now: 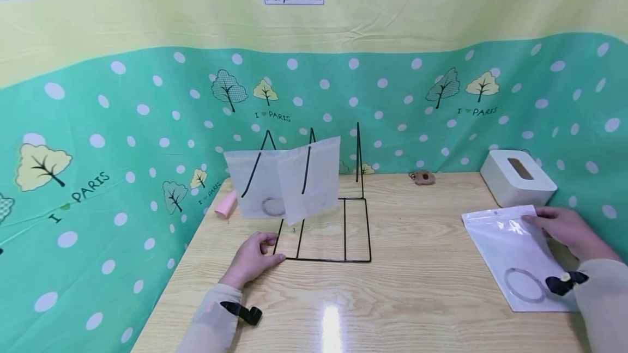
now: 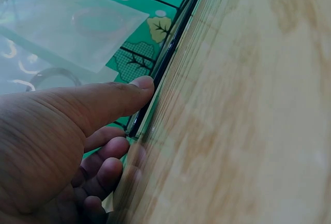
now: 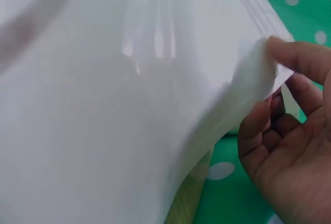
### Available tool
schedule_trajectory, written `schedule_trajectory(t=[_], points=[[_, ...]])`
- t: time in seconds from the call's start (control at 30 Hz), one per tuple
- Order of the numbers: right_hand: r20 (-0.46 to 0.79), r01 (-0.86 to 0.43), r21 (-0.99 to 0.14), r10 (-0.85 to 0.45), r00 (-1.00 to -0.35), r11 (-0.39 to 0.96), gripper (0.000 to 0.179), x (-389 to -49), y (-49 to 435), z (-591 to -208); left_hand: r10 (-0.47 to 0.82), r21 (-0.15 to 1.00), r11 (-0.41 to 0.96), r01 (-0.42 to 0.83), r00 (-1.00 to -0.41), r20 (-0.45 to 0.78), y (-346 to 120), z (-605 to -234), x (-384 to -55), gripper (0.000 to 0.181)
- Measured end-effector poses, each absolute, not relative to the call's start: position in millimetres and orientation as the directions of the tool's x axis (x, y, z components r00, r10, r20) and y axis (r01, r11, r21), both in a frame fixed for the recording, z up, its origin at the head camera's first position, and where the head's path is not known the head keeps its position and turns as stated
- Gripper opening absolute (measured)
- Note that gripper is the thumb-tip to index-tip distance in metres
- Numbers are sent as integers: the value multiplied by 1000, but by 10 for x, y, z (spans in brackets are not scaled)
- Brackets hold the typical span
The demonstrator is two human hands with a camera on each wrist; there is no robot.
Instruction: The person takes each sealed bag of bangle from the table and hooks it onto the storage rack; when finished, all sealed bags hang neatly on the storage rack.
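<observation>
A black wire rack with pointed uprights stands on the table. At its front left corner my left hand grips the base wire, the thumb on top and the other fingers curled below. Two whitish zip bags, a left bag and a right bag, stand overlapping between the rack's uprights; each shows a ring shape. Off to the right, my right hand pinches a glossy white zip bag by its upper right corner, thumb in front. A grey ring shape shows near its bottom.
A white tissue box stands at the back right, just behind the held bag. Near the back edge lies a small brown object. Left of the rack is a pink cone-like thing. A dotted green curtain surrounds the wooden table.
</observation>
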State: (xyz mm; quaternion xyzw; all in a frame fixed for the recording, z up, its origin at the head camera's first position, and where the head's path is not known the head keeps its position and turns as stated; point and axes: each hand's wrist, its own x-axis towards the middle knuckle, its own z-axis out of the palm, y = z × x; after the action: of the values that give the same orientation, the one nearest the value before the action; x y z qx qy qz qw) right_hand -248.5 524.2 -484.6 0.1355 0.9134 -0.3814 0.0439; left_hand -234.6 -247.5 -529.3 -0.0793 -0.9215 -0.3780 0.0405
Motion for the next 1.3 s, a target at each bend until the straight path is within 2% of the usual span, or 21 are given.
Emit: schedule_trajectory(t=[0.1,0.2,0.43,0.7,0.87,0.97,1.1,1.3], points=[[-161,276,-697,230,-960,662,96,-2444,5173,-4789,116,689,702,178,-984,135,-2474,-5290,-2345,61],[-122,237,-698,213,-969,676,89,-2390,5118,-4732,116,688,704,177,-984,134,-2472,-5289,-2345,61],[44,91,-707,172,-984,702,55,-2259,5015,-4576,119,691,700,178,-984,134,-2473,-5295,-2354,61],[142,32,-765,217,-966,643,47,-2122,4886,-4402,120,692,699,180,-984,135,-2476,-5285,-2351,60],[226,-9,-800,288,-931,600,24,-2052,4784,-4306,119,699,694,174,-985,127,-2477,-5280,-2345,60],[288,-77,-835,315,-904,545,9,-2029,4726,-4249,121,699,693,177,-984,129,-2479,-5286,-2351,60],[340,-155,-858,315,-886,490,9,-1999,4642,-4158,124,698,693,180,-984,131,-2481,-5287,-2355,59],[396,-200,-834,304,-867,514,11,-1946,4486,-4002,127,697,694,183,-983,131,-2483,-5285,-2353,59]])
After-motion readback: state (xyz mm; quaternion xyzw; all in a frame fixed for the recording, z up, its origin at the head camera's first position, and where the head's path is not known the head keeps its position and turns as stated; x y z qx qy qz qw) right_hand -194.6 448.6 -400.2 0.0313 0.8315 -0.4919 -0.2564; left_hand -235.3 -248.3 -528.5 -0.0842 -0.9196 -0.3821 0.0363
